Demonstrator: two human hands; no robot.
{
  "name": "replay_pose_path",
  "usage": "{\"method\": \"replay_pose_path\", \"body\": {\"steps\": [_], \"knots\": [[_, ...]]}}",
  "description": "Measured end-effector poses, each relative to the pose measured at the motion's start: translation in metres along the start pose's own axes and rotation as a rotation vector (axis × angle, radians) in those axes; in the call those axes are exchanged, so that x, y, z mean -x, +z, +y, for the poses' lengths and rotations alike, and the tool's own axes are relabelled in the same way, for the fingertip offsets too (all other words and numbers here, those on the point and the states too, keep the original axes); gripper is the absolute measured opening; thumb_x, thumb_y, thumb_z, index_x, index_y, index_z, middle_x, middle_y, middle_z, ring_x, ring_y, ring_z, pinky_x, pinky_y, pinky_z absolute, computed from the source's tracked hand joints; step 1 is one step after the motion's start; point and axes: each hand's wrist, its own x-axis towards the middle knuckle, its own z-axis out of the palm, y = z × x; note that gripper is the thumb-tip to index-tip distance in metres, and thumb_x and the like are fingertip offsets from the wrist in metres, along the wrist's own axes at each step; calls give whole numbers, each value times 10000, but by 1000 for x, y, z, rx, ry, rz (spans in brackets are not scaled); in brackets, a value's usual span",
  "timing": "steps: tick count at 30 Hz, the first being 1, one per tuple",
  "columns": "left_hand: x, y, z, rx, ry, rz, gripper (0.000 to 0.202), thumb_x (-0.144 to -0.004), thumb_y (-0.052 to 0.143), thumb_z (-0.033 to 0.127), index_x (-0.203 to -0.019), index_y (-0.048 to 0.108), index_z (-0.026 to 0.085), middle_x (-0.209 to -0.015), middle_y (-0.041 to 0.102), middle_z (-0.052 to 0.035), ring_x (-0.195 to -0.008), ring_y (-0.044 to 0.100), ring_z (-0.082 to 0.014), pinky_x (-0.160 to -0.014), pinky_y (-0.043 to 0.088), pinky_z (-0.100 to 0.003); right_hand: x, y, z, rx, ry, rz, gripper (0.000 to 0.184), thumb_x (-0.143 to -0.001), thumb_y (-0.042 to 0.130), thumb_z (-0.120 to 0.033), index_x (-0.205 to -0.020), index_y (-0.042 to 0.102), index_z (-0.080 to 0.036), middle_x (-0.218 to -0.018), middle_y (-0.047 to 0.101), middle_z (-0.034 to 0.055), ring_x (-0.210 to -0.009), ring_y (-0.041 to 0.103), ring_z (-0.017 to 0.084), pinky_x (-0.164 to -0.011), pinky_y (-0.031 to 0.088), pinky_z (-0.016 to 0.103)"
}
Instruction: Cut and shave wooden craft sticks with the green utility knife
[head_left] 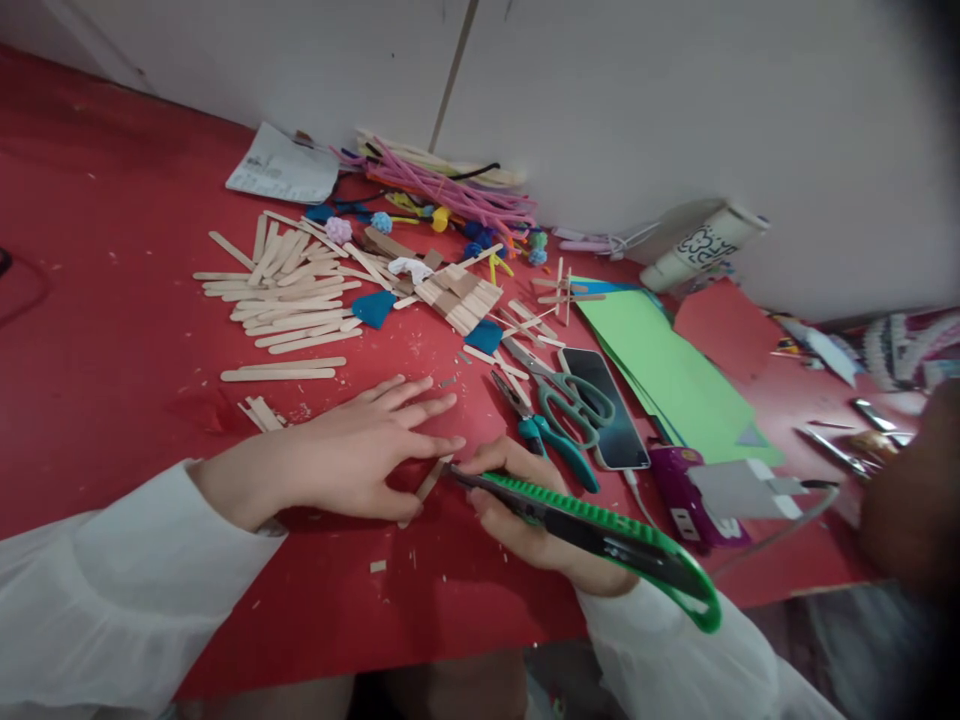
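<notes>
Evidently mid-cut, the left hand point(352, 460) pinned a wooden stick point(429, 483) flat on the tabletop point(112, 350), its grip released, while the right hand point(525, 510) clenched a green utility knife point(600, 530), blade at the unsevered stick.

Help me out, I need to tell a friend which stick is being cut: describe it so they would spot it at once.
On the red table, look at the near edge where the two hands meet. The left hand presses flat on a short wooden stick, and the right hand holds a green utility knife with its blade at it. Unlike the loose stick pile farther back, it lies alone under fingers.
</notes>
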Motion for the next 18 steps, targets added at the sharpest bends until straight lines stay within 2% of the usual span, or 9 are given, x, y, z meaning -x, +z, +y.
{"method": "replay_pose_path", "body": {"steps": [8,13,18], "knots": [[0,1,-2,3,13,5,617,-741,624,395,-1327,433,374,-1545,73,-21,-1407,15,-324,-1110,135,-518,-3,0,-2,34,-29,-25,187,-794,485,-105,-931,511,-229,-790,575,-2,-670,555,108,-618,468,237],[0,-3,0,-6,6,-42,608,-753,609,388,-1334,432,347,-1540,117,-43,-1408,-25,-302,-1113,106,-521,-3,2,0,61,-55,-26,191,-791,478,-104,-931,504,-233,-817,590,11,-714,577,124,-637,481,250],[-1,-7,3,5,-4,-57,579,-725,646,380,-1282,504,318,-1537,139,-40,-1407,-17,-313,-1119,108,-508,-4,7,6,59,-188,-4,228,-775,472,-78,-935,489,-240,-837,591,1,-669,551,100,-614,463,218]]}}
